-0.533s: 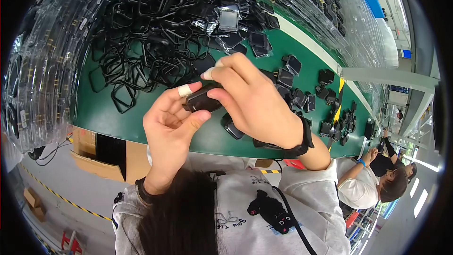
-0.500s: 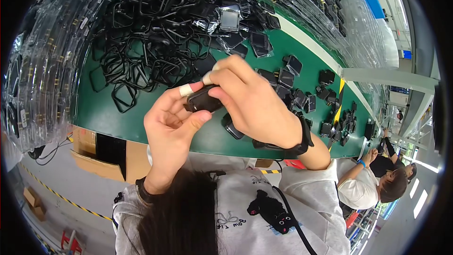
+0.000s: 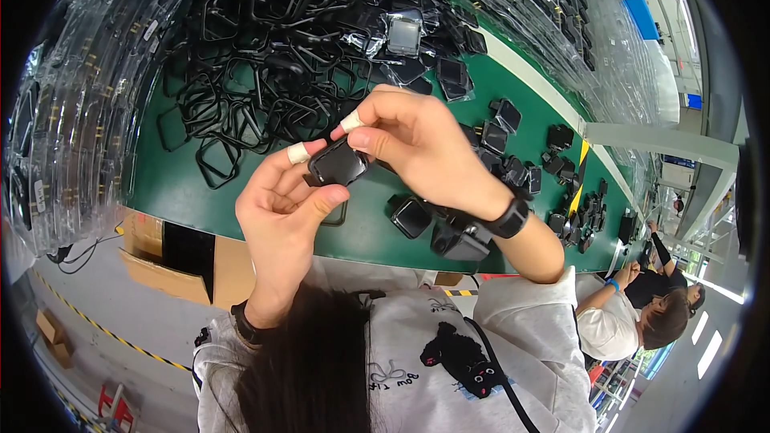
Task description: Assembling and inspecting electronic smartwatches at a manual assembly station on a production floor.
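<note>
Between both my hands is a small black watch-like case (image 3: 340, 163) with rounded corners and a glossy face tilted up toward me. My left hand (image 3: 281, 204) pinches its left side between thumb and fingers. From above, the thumb and fingertips of my right hand (image 3: 429, 148) close on its upper right edge. White tape wraps a fingertip on each hand. Just right of the held piece, another black case (image 3: 411, 217) lies on the green table (image 3: 369, 240), beside a bulkier black block (image 3: 461, 240). Part of a thin black frame (image 3: 337, 214) shows below my left thumb.
A large heap of black rounded frames (image 3: 273, 48) covers the far left. Film-wrapped square pieces (image 3: 403, 36) lie near it, and more black cases (image 3: 505, 116) spread rightward. Clear plastic trays (image 3: 96, 88) are stacked at the left. Two people (image 3: 618, 321) sit farther right.
The held case has turned so that its glossy face shows more. My right hand has shifted its grip along the upper edge, uncovering the black pieces near the table's front edge.
</note>
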Tool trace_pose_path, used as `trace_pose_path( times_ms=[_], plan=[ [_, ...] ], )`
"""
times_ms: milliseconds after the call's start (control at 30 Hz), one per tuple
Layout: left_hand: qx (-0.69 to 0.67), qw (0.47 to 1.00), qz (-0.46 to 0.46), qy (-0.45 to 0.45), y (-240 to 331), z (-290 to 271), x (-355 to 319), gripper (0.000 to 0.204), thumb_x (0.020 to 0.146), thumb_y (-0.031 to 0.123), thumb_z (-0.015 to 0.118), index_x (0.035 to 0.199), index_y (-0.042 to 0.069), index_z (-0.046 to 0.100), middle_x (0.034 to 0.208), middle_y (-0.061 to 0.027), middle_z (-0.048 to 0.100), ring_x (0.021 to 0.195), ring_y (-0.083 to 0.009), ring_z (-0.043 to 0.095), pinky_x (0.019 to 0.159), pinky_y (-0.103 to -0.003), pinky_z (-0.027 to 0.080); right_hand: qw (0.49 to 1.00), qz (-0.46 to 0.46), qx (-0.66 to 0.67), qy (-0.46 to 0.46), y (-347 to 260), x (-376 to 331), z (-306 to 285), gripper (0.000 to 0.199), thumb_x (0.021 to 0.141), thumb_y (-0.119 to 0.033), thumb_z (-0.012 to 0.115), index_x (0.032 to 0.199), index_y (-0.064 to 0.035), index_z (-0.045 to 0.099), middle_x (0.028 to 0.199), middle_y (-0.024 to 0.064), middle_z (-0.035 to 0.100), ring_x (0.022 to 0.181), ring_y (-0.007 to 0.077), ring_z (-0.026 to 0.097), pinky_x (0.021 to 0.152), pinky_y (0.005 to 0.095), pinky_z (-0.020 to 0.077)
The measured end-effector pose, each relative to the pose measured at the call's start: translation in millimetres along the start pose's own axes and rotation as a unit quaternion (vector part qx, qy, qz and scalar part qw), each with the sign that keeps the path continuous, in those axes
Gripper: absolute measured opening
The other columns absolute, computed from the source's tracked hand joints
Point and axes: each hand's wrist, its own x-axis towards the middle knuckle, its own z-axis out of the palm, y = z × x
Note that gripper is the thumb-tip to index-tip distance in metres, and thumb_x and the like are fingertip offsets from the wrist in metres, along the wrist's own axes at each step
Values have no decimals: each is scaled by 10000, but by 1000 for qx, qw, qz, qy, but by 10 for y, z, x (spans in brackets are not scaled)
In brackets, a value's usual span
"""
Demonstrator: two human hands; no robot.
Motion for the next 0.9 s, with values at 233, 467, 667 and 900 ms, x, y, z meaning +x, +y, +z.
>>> trace_pose_path(
  times_ms=[233,467,667,900],
  plan=[
    [-39,998,24,37,90,-48,4,442,802,-45,656,1201,-56,465,1092,-191,605,988,-229,615,872,-371,537,883,-145,-440,79,103,202,-317,274,727,-84,727,974,-22,625,957,127,516,886,294,528,780,342,443],
    [-14,999,33,35,92,-137,28,457,854,53,638,1249,-44,430,1118,-180,594,1017,-265,609,888,-357,526,883,-171,-436,49,158,247,-247,370,661,-77,779,988,-58,607,1038,105,455,1004,299,450,880,346,408],
    [-13,999,29,26,81,-98,22,433,860,51,628,1237,-41,435,1118,-187,591,1010,-285,613,869,-346,537,896,-142,-419,34,166,211,-346,317,677,-55,760,959,-49,615,1076,101,457,1023,293,456,886,353,416],
    [-12,999,37,18,49,-40,28,414,865,41,616,1232,-36,440,1117,-186,589,1008,-294,613,854,-339,545,887,-179,-424,41,251,158,-373,309,698,-55,736,985,-49,625,1099,104,496,1012,285,495,864,360,445]
  ],
)
